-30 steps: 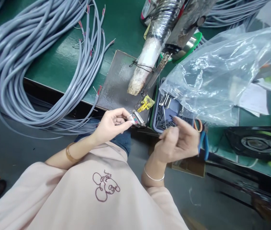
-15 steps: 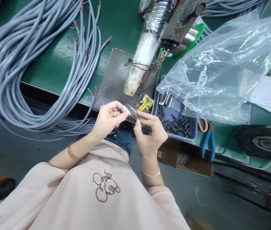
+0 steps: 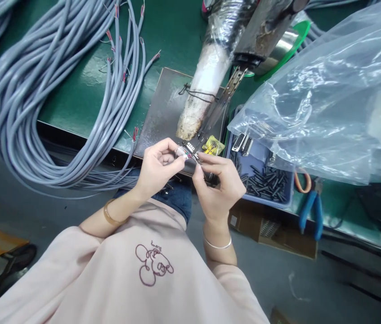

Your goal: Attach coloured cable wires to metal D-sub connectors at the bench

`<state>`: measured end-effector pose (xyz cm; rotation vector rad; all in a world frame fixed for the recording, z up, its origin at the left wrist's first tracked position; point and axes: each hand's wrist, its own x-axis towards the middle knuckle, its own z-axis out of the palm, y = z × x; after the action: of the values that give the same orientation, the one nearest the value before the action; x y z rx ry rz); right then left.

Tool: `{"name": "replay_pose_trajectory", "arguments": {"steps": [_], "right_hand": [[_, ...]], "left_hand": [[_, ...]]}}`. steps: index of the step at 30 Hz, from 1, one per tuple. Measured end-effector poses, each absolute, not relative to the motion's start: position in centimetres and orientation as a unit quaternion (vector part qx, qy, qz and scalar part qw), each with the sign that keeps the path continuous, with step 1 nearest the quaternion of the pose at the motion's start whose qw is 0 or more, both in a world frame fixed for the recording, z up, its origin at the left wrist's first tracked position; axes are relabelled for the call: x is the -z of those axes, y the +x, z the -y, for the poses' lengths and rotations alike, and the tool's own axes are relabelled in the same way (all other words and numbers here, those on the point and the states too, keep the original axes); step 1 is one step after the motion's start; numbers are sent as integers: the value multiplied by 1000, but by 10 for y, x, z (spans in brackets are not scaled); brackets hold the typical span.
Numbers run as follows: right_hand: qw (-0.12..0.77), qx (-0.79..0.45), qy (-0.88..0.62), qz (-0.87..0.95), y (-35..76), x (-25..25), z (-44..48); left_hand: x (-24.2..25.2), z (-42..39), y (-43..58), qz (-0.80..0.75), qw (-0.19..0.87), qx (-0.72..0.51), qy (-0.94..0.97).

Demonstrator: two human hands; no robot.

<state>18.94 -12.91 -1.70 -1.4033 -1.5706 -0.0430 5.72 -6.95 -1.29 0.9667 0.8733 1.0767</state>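
My left hand (image 3: 158, 168) pinches a small multi-pin connector (image 3: 189, 149) with coloured wires at the front edge of a dark metal plate (image 3: 163, 112). My right hand (image 3: 219, 182) is closed in a pinch right beside it, fingertips touching the connector's right end; what they hold is too small to make out. A grey cable runs from the connector down past my left hand. Both hands sit just below a wrapped tool nozzle (image 3: 197, 105) and a small yellow clip (image 3: 213, 146).
Large coils of grey cable (image 3: 51, 90) cover the green bench on the left. A blue tray (image 3: 264, 180) of small dark pins stands to the right, under a clear plastic bag (image 3: 328, 94). Blue-handled pliers (image 3: 310, 209) lie at the bench edge.
My right hand came from over the blue tray to the connector and now pinches at its end. My left hand kept its grip on the connector.
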Motion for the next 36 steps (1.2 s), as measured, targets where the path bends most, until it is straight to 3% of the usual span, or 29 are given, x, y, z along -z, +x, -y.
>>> {"name": "replay_pose_trajectory", "arguments": {"steps": [18,29,36], "right_hand": [[465,38,-576,671,192,14,130],[473,11,-581,662,191,10,128],[464,34,-578,671,191,6,126]], "left_hand": [[9,72,52,-418,650,-448,449],[16,73,49,-415,508,-465,595],[7,72,47,-415,496,-464,606]]}}
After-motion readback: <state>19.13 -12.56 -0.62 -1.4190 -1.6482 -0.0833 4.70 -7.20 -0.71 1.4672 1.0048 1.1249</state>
